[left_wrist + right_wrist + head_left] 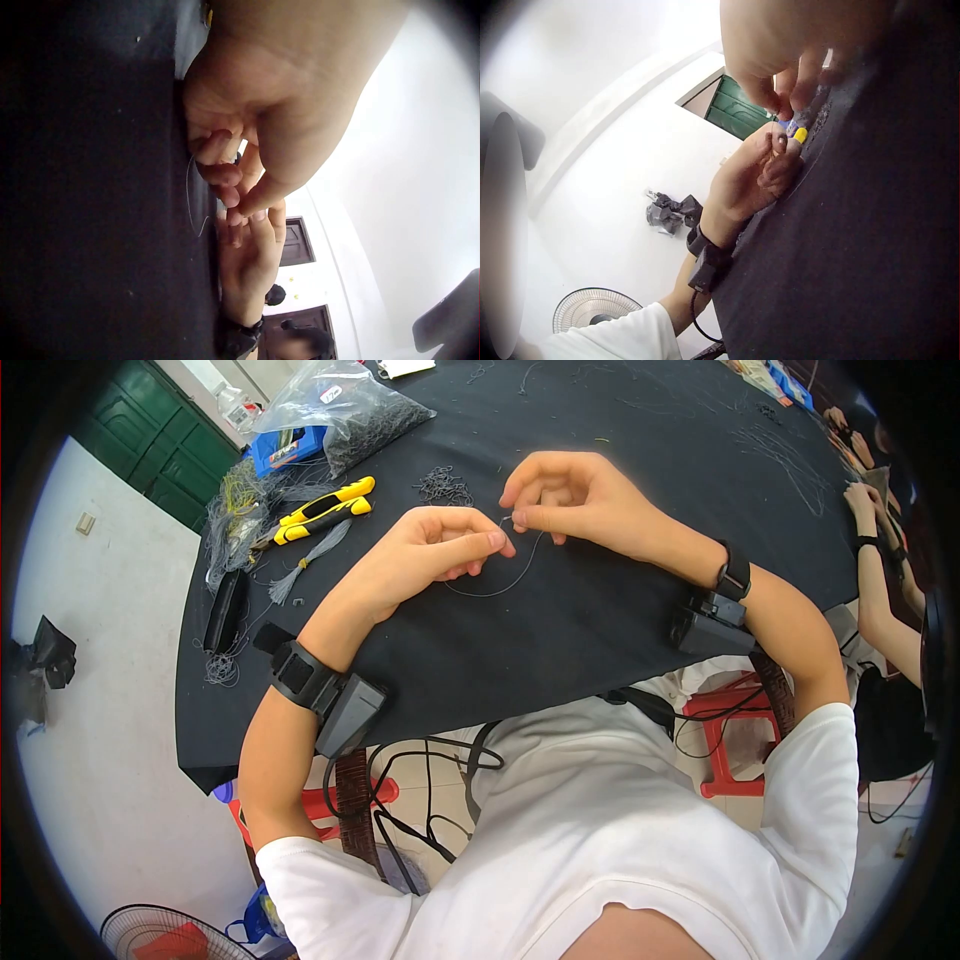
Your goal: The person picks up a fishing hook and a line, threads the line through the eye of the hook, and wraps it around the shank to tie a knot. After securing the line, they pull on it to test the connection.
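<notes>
Thumb and index finger of the left hand (pixel 440 550) pinch a thin grey line (pixel 505 588) whose loop hangs below both hands in the head view. Close beside it on the right, the right hand (pixel 585 505) pinches a tiny part of the line between thumb and index finger, its other fingers curled. The left wrist view shows the left hand (pixel 255 127) with the line (pixel 189 199) curving over the dark cloth. In the right wrist view the fingertips of the right hand (pixel 795 60) are just above the left hand (pixel 750 176); what lies between them is too small to tell.
Behind the hands lies a pile of dark small pieces (pixel 443 486). Yellow-black pliers (pixel 325 510), a line bundle (pixel 308 563), a black case (pixel 227 610) and a clear bag (pixel 375 425) of dark pieces are at the left. Loose strands (pixel 785 460) lie at the right of the black cloth.
</notes>
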Motion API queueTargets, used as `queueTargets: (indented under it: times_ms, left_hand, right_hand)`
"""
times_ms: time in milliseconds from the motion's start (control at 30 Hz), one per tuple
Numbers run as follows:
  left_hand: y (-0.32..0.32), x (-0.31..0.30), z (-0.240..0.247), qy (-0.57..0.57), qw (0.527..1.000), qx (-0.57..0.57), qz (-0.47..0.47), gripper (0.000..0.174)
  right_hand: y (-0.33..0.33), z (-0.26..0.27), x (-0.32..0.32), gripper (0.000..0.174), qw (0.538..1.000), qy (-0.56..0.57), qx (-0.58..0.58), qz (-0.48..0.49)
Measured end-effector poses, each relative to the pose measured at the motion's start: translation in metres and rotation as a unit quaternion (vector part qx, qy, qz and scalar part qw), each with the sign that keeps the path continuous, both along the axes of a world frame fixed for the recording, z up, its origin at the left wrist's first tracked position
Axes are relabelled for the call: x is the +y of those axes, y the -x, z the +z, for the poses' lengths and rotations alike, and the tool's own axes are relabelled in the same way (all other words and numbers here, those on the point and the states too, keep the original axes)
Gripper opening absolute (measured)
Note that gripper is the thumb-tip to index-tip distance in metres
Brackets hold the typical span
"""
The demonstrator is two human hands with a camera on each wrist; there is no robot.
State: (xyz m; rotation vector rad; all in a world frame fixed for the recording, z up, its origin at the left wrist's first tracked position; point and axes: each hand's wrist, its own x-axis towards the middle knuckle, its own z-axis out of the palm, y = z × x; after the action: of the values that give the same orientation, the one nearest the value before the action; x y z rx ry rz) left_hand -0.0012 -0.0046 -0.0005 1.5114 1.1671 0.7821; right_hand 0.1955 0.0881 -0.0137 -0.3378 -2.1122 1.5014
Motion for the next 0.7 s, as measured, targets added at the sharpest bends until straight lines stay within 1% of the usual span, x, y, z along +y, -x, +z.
queueTargets:
  times_ms: [100,200,300,600,700]
  left_hand:
    - [0.0019,0.0009,-0.0034,-0.003,0.999,-0.012,0.03,0.022]
    - [0.0007,-0.0014,0.0009,0.002,0.999,-0.014,0.045,0.024]
    - [0.0003,-0.001,0.0007,0.001,0.999,-0.014,0.038,0.024]
    - [0.0022,0.0016,-0.0025,0.002,0.999,-0.008,0.034,0.024]
    - [0.0018,0.0019,-0.0033,-0.003,1.0,0.004,0.017,0.023]
  right_hand:
    - [0.0002,-0.0022,0.0025,0.018,1.0,-0.005,-0.015,0.021]
    - [-0.0002,-0.002,0.0011,0.019,0.999,0.002,-0.007,0.052]
    - [-0.0021,0.0021,-0.0005,0.019,0.998,0.004,-0.027,0.063]
    - [-0.0015,0.0033,-0.0033,0.019,0.997,0.014,-0.017,0.075]
    - [-0.0002,0.0015,-0.0018,0.018,0.999,0.011,0.003,0.052]
